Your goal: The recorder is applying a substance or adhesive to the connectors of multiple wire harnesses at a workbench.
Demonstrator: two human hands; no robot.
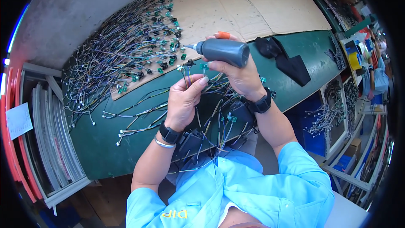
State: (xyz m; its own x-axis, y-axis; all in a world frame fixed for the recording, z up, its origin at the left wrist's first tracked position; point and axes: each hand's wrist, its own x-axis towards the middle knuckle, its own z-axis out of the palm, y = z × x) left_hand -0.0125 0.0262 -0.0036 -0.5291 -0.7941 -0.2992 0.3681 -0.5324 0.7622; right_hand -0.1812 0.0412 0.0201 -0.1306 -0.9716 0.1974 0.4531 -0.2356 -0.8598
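My left hand (184,101) pinches a wire harness between thumb and fingers. Its thin wires rise to a small green circuit board (204,66) and a black connector (190,63) with white bits beside it. My right hand (244,76) is wrapped round a dark grey squeeze bottle (225,52). The bottle is tipped nearly level, its narrow nozzle (190,47) aimed left, above and apart from the held parts. An orange cover sits on one right fingertip. Several more wire harnesses (147,109) lie beneath my hands, some hanging over the table's near edge.
A dense heap of wire harnesses (122,46) covers the left of a cardboard sheet (219,8) on the green table (101,152). Black cloth (292,65) lies at the right. A metal rack (55,135) stands left; cable bundles (331,105) and shelves stand right. Another person (381,78) is far right.
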